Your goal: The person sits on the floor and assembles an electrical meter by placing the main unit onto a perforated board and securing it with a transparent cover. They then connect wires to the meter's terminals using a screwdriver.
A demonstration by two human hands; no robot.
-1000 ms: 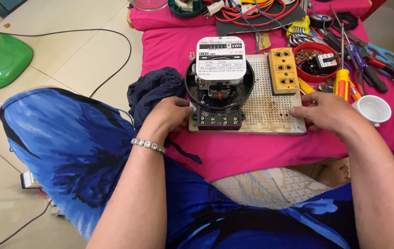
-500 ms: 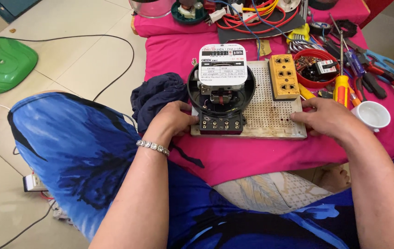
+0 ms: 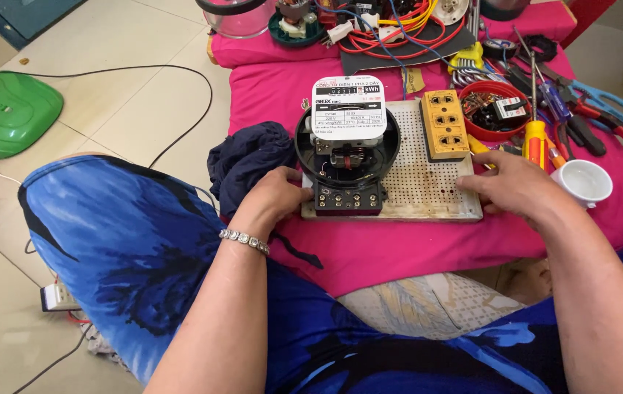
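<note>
Perforated board (image 3: 428, 186) on the pink surface (image 3: 399, 248) is being steadied at both ends, left hand (image 3: 278, 193) fingers curled against its edge, right hand (image 3: 519, 191) fingers spread flat; rigid, top-heavy under the electricity meter (image 3: 348, 157), likely best lifted by the board edges.

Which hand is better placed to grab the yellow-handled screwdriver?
Right. The right hand rests on the perforated board's right edge, next to the screwdriver; the left hand is at the black meter base.
</note>
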